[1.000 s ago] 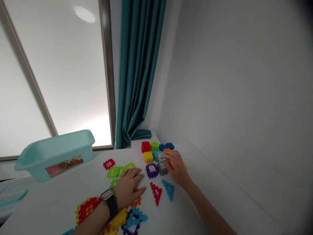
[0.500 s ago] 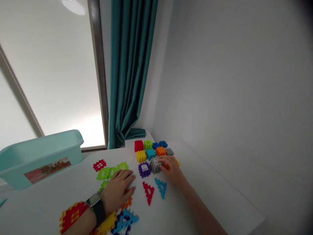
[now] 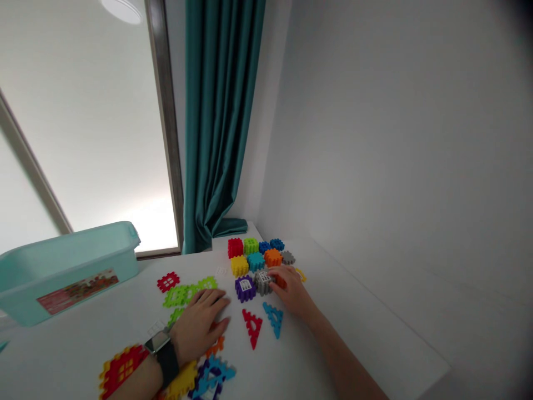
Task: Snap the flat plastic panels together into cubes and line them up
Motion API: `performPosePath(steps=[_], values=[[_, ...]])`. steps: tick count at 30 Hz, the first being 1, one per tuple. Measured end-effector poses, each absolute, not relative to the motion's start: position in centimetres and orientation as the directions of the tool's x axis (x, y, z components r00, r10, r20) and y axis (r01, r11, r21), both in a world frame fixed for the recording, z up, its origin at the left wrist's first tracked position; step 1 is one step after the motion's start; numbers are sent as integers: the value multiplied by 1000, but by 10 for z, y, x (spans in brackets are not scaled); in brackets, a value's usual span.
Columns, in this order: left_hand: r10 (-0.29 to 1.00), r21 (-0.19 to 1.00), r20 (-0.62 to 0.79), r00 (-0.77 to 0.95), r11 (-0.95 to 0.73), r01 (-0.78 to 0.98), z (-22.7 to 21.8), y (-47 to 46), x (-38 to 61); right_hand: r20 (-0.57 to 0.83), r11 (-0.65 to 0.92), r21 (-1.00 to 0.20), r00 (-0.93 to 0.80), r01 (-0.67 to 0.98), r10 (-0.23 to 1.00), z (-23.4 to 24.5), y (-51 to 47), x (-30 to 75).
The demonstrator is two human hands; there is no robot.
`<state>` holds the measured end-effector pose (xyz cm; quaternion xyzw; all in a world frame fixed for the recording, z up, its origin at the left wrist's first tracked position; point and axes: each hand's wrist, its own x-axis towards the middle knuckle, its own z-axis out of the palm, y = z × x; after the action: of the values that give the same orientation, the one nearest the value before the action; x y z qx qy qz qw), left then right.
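Note:
My right hand (image 3: 293,290) is closed around an orange toothed block (image 3: 281,281), partly hidden by my fingers. Its fingertips also meet the edge of a grey stack of toothed building pieces (image 3: 264,284) topped with a white window piece. Left of that stands a purple stack (image 3: 245,290), also with a white window. My left hand (image 3: 200,325), a watch on its wrist, rests flat with fingers stretched out, beside lime-green pieces (image 3: 180,296) and over an orange piece (image 3: 215,346). A red triangle piece (image 3: 252,328) and a blue triangle piece (image 3: 273,319) lie between the hands.
Behind are red (image 3: 235,248), yellow (image 3: 239,265), teal (image 3: 255,261) and other coloured stacks. A red window piece (image 3: 168,281) lies left; larger red (image 3: 120,369) and blue (image 3: 214,373) pieces lie near the front. A mint-green bin (image 3: 125,266) stands at left, a wall at right.
The view has shifted very slightly. Both hands and the pieces keep nearly the same places.

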<state>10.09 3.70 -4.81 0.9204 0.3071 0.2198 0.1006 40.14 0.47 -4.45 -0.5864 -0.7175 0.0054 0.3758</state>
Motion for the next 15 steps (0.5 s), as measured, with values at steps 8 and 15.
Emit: performPosePath(steps=[8,15], values=[[610,313,323,724,-790,527,-52,39,100,524,303,-454,-24,838,851,-43,4,401],[614,297,299,731,-788,540,-48,37,101,509,293,-462,-21,837,860,-44,4,402]])
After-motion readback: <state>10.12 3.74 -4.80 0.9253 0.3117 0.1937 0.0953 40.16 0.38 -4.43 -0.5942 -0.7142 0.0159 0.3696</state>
